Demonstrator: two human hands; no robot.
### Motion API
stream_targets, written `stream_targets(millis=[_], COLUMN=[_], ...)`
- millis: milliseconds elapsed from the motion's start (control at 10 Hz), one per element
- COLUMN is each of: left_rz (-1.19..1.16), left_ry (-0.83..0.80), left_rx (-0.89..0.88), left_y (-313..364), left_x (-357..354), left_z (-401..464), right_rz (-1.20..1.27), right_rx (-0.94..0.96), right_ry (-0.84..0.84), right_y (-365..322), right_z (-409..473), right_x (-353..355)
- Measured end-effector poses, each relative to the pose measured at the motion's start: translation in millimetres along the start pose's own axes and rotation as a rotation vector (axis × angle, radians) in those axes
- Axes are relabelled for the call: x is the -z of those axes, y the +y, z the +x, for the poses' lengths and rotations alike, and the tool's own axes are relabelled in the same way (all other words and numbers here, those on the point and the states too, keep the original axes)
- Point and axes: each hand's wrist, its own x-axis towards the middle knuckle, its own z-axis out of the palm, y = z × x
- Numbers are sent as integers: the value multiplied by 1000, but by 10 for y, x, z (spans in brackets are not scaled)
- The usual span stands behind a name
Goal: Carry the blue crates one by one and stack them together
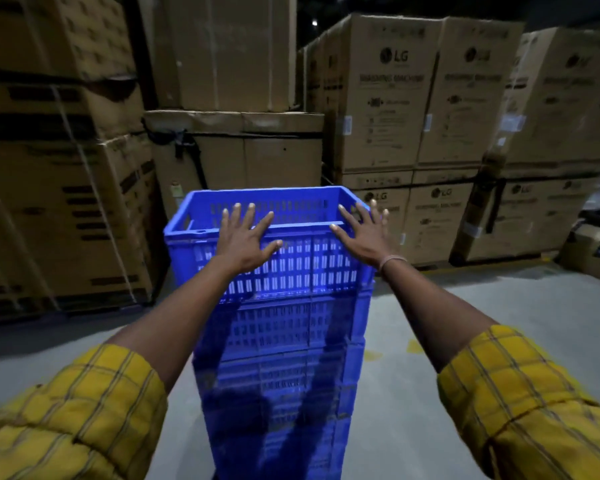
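Observation:
A tall stack of blue slotted plastic crates (281, 358) rises from the floor straight ahead of me. The top crate (302, 268) sits squarely on the ones beneath it, and its inside looks bare. My left hand (243, 237) lies with straight, spread fingers over the near rim of the top crate, left of its middle. My right hand (364, 233) lies the same way over the near rim at the right corner. Neither hand curls round the crate. Both forearms reach forward from yellow checked sleeves.
Tall stacks of brown cardboard cartons (388, 98) wall in the left side, back and right of this spot, some strapped to pallets. A lower carton (593, 251) sits at the far right. Grey concrete floor (465, 306) spreads on both sides of the stack.

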Motion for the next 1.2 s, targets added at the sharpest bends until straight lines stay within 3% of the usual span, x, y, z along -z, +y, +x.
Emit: stream_targets(millis=[200,400,800,900,1200], left_rz=[-19,-150,-153,-158,-23], left_ry=[67,-32,-266,-228,355], left_rx=[264,319,308,229,83], left_y=[-754,-809,-764,-798,-1018], left_x=[-9,67,361,541,1443], left_z=[-392,-499,-609,-649,-623], right_rz=[-84,-164,-175,-123,27], right_rx=[38,92,123,106,186], right_ry=[22,-36,-259,-295,207], right_y=[85,135,159,100,-348], right_z=[-21,-19,55,90,341], right_x=[-137,-50,182,322,1246])
